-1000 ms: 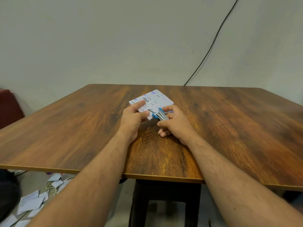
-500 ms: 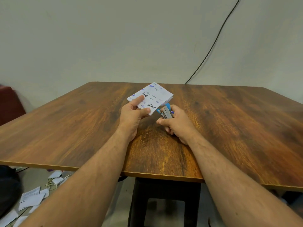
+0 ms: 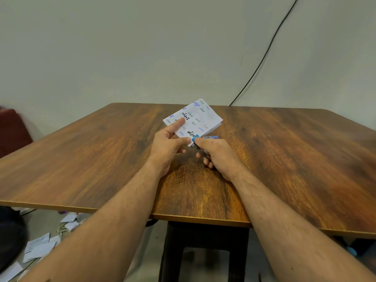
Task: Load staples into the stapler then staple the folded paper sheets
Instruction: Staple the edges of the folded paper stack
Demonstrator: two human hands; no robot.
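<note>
A folded stack of white paper sheets (image 3: 200,119) covered in handwriting is lifted off the wooden table (image 3: 284,151), tilted up at its far end. My left hand (image 3: 167,148) pinches its near left corner, index finger on top and thumb at the edge. My right hand (image 3: 216,154) grips a small blue and silver stapler (image 3: 196,138), its jaws at the paper's near corner. Most of the stapler is hidden inside my fist.
A black cable (image 3: 264,55) runs down the wall behind the table's far edge. Loose paper sheets (image 3: 38,247) lie scattered on the floor at the lower left. A dark red seat (image 3: 12,129) stands at the far left.
The paper has risen from lying flat on the table to being held up and tilted. My right hand has brought the stapler against the paper's near corner.
</note>
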